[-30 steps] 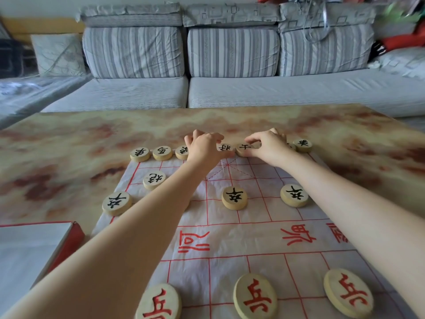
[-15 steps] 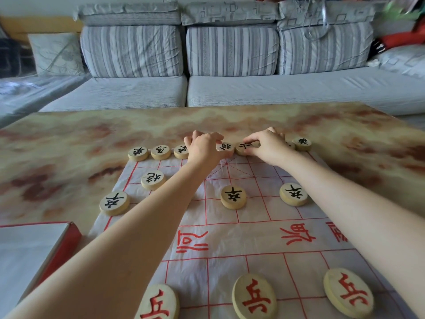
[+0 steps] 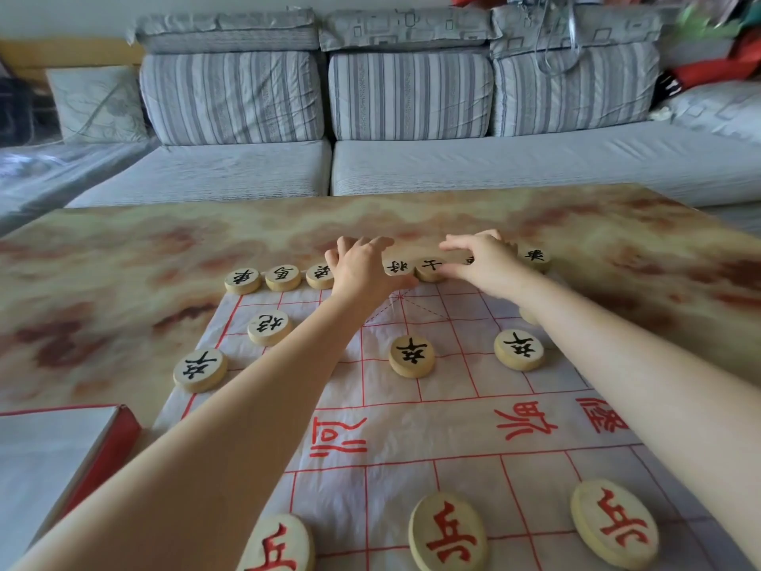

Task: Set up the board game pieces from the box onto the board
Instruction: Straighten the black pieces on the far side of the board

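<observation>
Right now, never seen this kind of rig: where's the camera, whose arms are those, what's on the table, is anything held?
No machine: one camera on a person's head looks forward and down at their bare arms. On the table lies a paper board with round wooden pieces: black-marked pieces on the far side, red-marked pieces near. A box sits at the left. The left hand and right hand reach over the far row; whether either grips a piece cannot be told.

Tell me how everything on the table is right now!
left hand: curled over the far row, grip unclear.
right hand: fingertips on a far-row piece, grip unclear.
black pieces: lying flat, face up.
red pieces: lying flat, face up.
board: spread flat, slightly wrinkled.
box: beside the board, inside hidden.
</observation>
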`<action>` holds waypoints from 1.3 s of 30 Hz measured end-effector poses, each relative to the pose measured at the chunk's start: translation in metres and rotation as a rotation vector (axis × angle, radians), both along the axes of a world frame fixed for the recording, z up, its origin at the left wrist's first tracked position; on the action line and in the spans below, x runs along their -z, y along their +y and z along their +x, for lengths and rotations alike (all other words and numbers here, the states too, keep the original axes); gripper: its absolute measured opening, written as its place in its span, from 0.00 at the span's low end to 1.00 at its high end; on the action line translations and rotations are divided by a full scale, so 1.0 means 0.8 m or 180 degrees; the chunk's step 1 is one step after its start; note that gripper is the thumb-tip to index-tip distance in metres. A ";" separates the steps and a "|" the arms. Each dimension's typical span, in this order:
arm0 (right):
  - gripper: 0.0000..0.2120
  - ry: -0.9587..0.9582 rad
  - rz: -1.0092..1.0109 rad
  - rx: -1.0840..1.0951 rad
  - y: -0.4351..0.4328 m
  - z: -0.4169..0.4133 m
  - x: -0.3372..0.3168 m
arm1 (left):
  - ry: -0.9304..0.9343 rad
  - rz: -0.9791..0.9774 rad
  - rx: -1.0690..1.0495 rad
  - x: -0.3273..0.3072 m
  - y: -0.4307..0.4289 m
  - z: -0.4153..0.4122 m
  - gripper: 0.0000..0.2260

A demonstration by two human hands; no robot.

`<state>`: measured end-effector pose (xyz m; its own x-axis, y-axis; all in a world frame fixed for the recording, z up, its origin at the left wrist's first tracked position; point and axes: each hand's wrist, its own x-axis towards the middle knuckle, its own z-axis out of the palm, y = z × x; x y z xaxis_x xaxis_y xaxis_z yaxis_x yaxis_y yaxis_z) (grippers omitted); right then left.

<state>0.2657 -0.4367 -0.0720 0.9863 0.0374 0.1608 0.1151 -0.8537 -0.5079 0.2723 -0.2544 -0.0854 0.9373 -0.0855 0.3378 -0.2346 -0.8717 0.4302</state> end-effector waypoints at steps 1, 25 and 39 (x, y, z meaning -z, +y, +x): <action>0.20 -0.0064 0.0087 0.0018 -0.009 0.000 -0.004 | 0.0008 -0.0032 0.0024 -0.002 -0.002 0.000 0.31; 0.17 -0.0101 -0.0155 0.0484 -0.090 -0.013 -0.007 | 0.0118 0.0244 0.0110 -0.010 -0.128 0.010 0.25; 0.19 -0.0588 -0.0596 -0.0026 -0.089 0.002 0.003 | 0.0344 -0.0325 0.0415 -0.015 -0.124 0.005 0.21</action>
<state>0.2672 -0.5078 -0.0742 0.9403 0.0915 0.3278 0.1987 -0.9295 -0.3107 0.2767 -0.3534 -0.0734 0.9519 -0.1789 0.2489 -0.2902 -0.7876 0.5436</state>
